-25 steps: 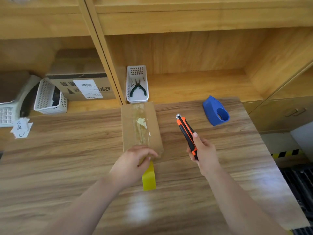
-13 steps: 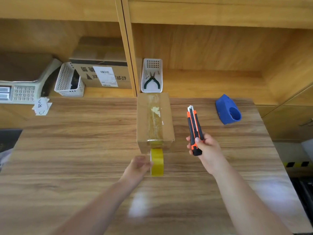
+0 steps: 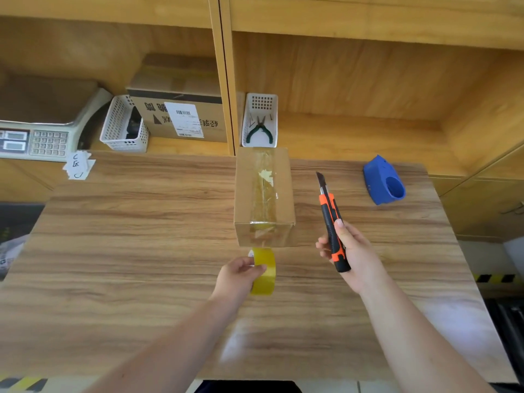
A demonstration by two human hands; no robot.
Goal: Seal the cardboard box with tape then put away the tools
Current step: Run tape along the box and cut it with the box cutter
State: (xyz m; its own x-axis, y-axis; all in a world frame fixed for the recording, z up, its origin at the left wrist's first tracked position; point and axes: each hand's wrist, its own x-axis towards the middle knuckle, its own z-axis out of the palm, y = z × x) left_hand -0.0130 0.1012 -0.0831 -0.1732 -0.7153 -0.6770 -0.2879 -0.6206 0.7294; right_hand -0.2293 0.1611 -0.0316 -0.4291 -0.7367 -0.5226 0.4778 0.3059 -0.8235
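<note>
Wooden shelving runs along the back of our bench, and the wood-grain table [image 3: 141, 251] spreads out beneath us. Starting far out at nine to ten o'clock, a weighing scale [image 3: 37, 137] with a keypad sits on the low shelf, with a few handwritten paper slips [image 3: 78, 165] lying just in front of it at the table's back edge. Next along, at about eleven o'clock, a white mesh basket [image 3: 119, 131] stands just beside a printed carton [image 3: 181, 120] that carries a white shipping label. Past the shelf upright, near twelve o'clock, a narrow white tray [image 3: 248, 120] holds green-handled pliers [image 3: 260, 132].

Directly below that tray, the cardboard box [image 3: 263, 194] rests on the table, its far end close to the tray. A strip of clear tape runs down its top seam and over its near face. The strip leads down to the yellow tape roll [image 3: 265, 272], which we grip in our left hand [image 3: 238, 277], fingers curled around its left side, just off the box's near end.

Moving on toward two o'clock, our right hand [image 3: 350, 253] is closed around an orange and black utility knife [image 3: 330, 222], blade extended and pointing away from us, beside the box but apart from it. Farther out at two o'clock, a blue tape dispenser [image 3: 382, 181] sits on the table near the back right corner.
</note>
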